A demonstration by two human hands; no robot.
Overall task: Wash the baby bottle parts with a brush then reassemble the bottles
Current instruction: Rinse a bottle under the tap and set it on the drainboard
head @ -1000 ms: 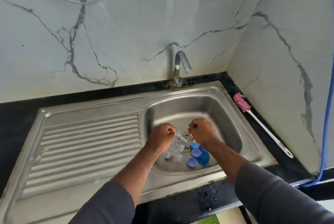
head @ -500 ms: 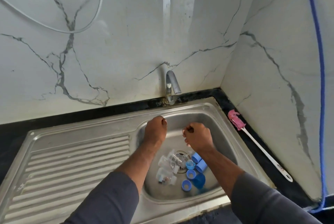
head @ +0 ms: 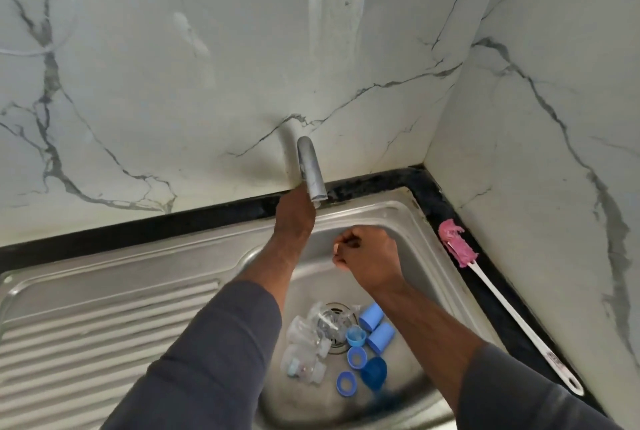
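Note:
Baby bottle parts lie around the drain at the bottom of the steel sink (head: 427,256): clear bottles (head: 304,346) on the left, two light blue caps (head: 372,317), blue rings (head: 356,357) and a darker blue cup (head: 374,372). The bottle brush (head: 457,246), with a pink head and a long white handle, lies on the black counter to the right of the sink. My left hand (head: 294,218) reaches up to the foot of the tap (head: 311,173); its fingers are hidden behind the spout. My right hand (head: 369,256) hovers over the basin in a fist, with nothing plainly in it.
A ribbed steel drainboard (head: 104,325) stretches to the left of the basin. Marble-patterned walls close in behind and on the right, forming a corner. A black counter strip (head: 173,221) runs along the back wall. No water is seen running.
Both hands rose out of the pile of parts in the basin. My left hand moved up and back to the tap; my right hand lifted above the basin, still curled.

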